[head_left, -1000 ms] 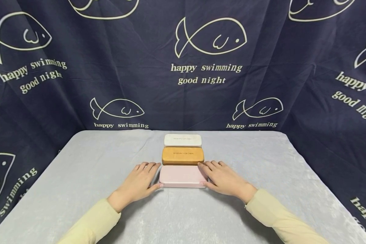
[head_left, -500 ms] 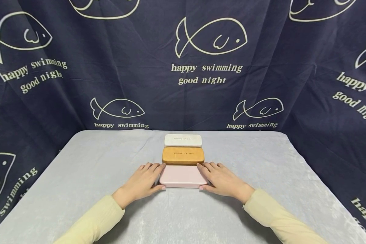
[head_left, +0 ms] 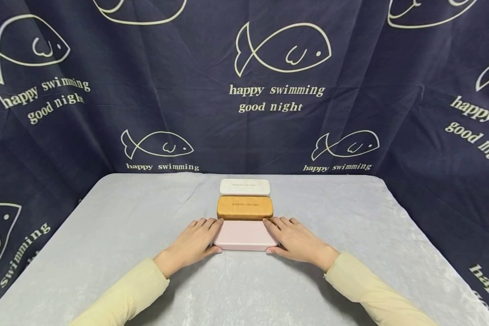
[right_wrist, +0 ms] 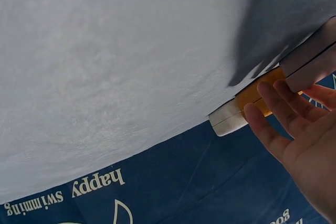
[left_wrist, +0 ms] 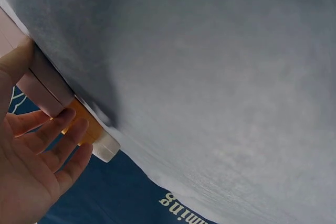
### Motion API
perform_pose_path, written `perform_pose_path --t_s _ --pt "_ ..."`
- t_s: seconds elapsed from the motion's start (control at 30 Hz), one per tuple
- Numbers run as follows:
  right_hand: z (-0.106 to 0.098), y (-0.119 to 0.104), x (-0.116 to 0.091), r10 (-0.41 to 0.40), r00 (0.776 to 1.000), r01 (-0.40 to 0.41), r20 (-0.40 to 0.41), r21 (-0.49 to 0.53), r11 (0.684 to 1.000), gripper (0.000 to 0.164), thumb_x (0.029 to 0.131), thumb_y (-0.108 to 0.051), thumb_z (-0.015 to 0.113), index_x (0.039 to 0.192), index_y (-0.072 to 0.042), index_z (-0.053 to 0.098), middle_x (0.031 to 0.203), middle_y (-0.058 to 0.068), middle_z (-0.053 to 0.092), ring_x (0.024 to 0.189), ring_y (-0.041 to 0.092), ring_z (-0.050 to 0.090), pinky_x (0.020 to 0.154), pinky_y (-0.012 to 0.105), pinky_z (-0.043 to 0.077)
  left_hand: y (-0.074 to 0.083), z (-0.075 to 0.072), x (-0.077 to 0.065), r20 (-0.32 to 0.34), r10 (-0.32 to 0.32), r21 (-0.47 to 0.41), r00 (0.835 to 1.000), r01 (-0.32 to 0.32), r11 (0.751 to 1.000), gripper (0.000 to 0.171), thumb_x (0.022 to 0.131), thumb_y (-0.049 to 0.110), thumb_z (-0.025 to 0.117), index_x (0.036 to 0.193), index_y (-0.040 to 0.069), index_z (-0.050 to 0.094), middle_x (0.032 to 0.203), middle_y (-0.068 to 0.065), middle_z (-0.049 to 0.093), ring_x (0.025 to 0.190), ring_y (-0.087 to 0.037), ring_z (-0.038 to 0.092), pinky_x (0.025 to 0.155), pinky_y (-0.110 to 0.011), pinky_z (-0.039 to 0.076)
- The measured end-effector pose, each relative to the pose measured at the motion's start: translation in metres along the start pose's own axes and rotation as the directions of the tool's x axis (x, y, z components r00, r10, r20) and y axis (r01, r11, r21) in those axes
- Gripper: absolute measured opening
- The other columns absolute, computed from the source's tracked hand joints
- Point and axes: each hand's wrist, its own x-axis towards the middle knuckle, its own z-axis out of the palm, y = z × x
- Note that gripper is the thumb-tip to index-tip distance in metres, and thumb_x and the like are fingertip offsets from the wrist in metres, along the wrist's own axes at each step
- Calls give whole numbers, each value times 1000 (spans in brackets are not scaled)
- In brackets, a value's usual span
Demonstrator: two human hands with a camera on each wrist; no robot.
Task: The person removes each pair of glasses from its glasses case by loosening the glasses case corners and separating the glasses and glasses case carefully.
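A pink glasses case (head_left: 246,235) lies lengthwise across the table, nearest to me in a row of three. My left hand (head_left: 190,241) holds its left end, thumb at the front edge and forefinger at the back corner. At the opposite end my right hand (head_left: 298,241) grips in the same way. Right behind sits a mustard-yellow glasses case (head_left: 245,207) with small lettering on its lid. A white glasses case (head_left: 245,186) is farthest back. In the left wrist view, the thumb and fingers span the end of the pink case (left_wrist: 48,88); the right thumb is out of frame in its wrist view.
A pale grey cloth (head_left: 106,253) covers the table. Behind it and along both sides hangs a dark blue curtain (head_left: 212,117) with white fish drawings and lettering.
My left hand has moved right, from just beside the pink case onto its left end. The right hand has shifted slightly left around the right end. The three cases stay in place.
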Motion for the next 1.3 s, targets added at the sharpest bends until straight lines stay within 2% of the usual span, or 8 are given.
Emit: perform_pose_path --t_s 0.73,1.03,1.3 --pt "1 0 0 -14 1000 14 -5 6 1000 72 87 -55 48 137 -3 38 124 11 51 110 26 50 86 43 44 2 -2 1 9 2 23 1000 -2 1000 73 78 49 64 130 2 44 118 -11 56 101 -26 55 80 -41 46" --pt "0 -1 -1 -32 998 32 -45 8 999 72 86 -54 51 136 -3 39 123 10 51 108 25 51 85 43 45 2 -3 -3 -8 -4 13 1000 4 1000 73 77 48 65 130 2 44 117 -11 56 102 -26 55 82 -41 46" --pt "-1 -4 -2 -29 999 29 -31 1 1000 71 87 -56 48 136 -5 39 121 9 51 107 23 51 85 40 45 3 -7 -7 -7 5 27 1000 -5 1000 73 77 50 64 130 3 44 116 -9 57 100 -24 54 80 -39 46"
